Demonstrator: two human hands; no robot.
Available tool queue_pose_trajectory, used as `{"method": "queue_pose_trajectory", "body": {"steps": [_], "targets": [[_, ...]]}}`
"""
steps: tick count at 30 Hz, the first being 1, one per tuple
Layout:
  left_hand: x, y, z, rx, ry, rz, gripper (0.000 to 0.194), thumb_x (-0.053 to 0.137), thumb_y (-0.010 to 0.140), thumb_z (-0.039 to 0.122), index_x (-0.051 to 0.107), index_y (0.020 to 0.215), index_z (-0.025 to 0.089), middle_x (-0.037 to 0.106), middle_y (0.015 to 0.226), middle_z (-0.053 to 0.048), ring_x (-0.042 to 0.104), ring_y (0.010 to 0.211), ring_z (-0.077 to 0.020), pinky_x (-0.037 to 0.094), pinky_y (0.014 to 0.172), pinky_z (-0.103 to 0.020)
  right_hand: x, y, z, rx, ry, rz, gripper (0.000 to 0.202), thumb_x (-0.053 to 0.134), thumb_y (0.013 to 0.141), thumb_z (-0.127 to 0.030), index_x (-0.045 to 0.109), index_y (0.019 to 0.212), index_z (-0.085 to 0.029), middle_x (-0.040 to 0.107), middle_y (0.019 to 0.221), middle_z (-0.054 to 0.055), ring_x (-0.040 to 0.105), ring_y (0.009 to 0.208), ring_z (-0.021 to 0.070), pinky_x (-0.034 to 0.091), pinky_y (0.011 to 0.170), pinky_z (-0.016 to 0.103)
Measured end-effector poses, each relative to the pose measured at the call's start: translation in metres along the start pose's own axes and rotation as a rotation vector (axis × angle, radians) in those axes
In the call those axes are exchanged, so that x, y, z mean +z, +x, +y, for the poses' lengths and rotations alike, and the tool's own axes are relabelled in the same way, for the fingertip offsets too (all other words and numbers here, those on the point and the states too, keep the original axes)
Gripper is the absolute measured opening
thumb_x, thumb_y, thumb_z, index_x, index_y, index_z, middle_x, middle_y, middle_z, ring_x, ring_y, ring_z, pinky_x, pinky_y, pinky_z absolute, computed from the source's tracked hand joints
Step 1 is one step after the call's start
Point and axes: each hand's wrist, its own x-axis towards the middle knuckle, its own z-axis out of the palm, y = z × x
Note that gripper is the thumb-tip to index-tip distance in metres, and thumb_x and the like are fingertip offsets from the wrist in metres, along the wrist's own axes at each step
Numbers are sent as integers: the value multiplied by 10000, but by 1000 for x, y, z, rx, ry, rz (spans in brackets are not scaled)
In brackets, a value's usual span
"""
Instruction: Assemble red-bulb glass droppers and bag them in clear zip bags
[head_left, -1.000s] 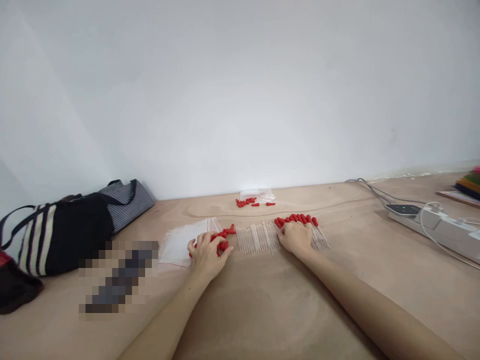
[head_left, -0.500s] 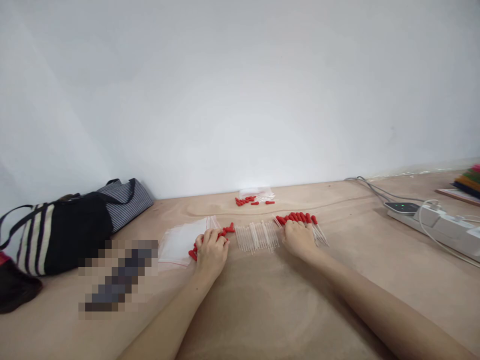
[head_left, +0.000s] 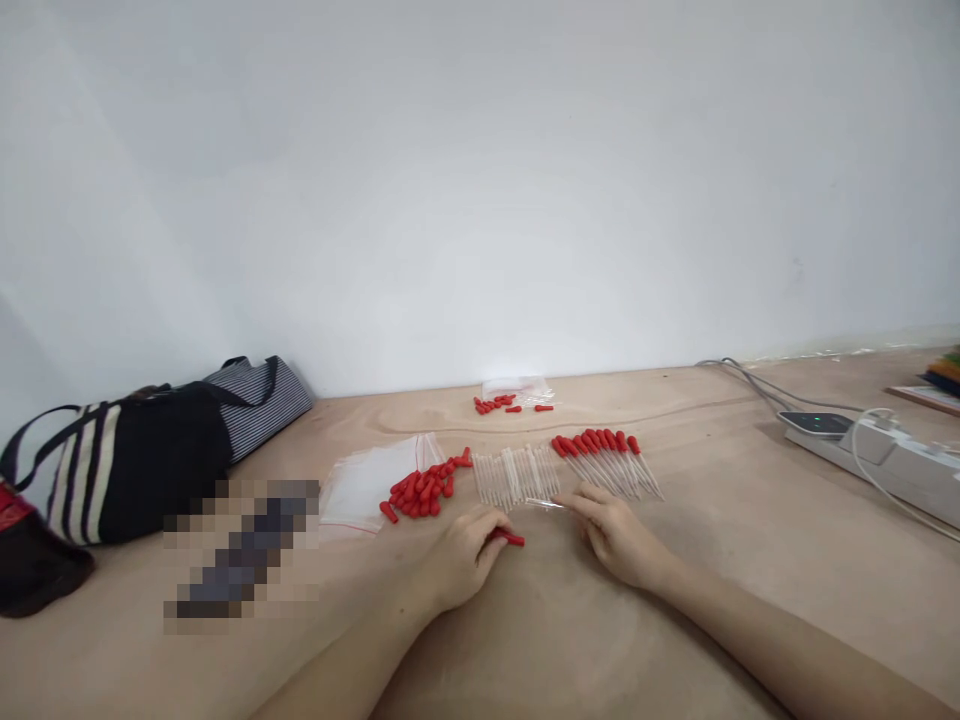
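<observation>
Fingers [head_left: 491, 522] of the left hand [head_left: 466, 560] are bent in, pinching a small red rubber bulb [head_left: 513, 538], and over on the right hand [head_left: 616, 532] the fingertips close on one end of a thin clear tube [head_left: 546, 503]! Head view, then: the bulb sits low in the middle, just in front of the row of loose clear tubes [head_left: 514, 476], its long axis nearly sideways, the visible end pointing right and slightly toward the person. The held tube also lies nearly crosswise, its free end pointing left toward the near ends of that row, its right end dipping slightly; whether it touches the row, I cannot tell.

Look right of the row: red-capped clear tubes [head_left: 609, 468] fan out, caps toward the wall [head_left: 480, 200], thin ends toward the person and angled right. Left of the row, a heap of red rubber bulbs [head_left: 420, 494] points every which way, partly over the flat clear plastic bags [head_left: 364, 487].

Now the hard-to-see stuff: the left fingers cover the bulb's other end, and the right fingertips hide the tube's gripped end. The right thumb is mostly out of sight, and a pixelated patch [head_left: 247, 550] masks something at left.
</observation>
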Motion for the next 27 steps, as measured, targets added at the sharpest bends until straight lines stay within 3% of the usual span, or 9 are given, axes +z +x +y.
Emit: {"method": "queue_pose_trajectory", "body": {"steps": [3,5,8,12,20,27], "targets": [[1,0,3,0,5,-33,245,460,764,108,584,961,185,603,906,-46,547,840,-165,429,754,-279,2,3,-1,19,-33,3,327,303,807,-70,555,981,-185,580,840,55,530,771,153,384,717,305],[4,1,2,-31,0,-16,199,488,763,138,615,908,188,597,871,-46,549,811,-165,432,737,-278,3,4,-3,49,-31,7,288,309,838,-120,561,960,-186,595,837,51,536,770,157,369,727,321],[10,2,-3,-92,-26,59,146,478,782,164,622,791,190,597,801,-30,549,768,-160,429,705,-276,5,5,-8,88,7,-4,276,324,866,-216,565,1000,-209,606,820,45,543,772,163,354,733,332],[12,3,-6,-168,-70,144,127,461,803,207,585,808,182,608,770,-18,548,711,-154,419,652,-268,7,4,-16,112,55,-9,289,344,870,-286,584,1026,-247,602,735,24,543,737,157,338,730,331],[15,3,-3,-199,-167,161,165,431,818,260,574,816,178,605,710,6,529,639,-135,400,582,-232,8,6,-28,97,44,-25,274,369,867,-274,595,1021,-277,621,742,7,549,739,138,311,710,295],[19,3,-4,-253,-192,209,140,446,795,254,560,788,173,573,643,18,488,557,-119,377,516,-211,18,4,-27,-6,-22,-1,279,355,869,-237,616,968,-249,602,705,22,509,669,124,268,690,291]]}}
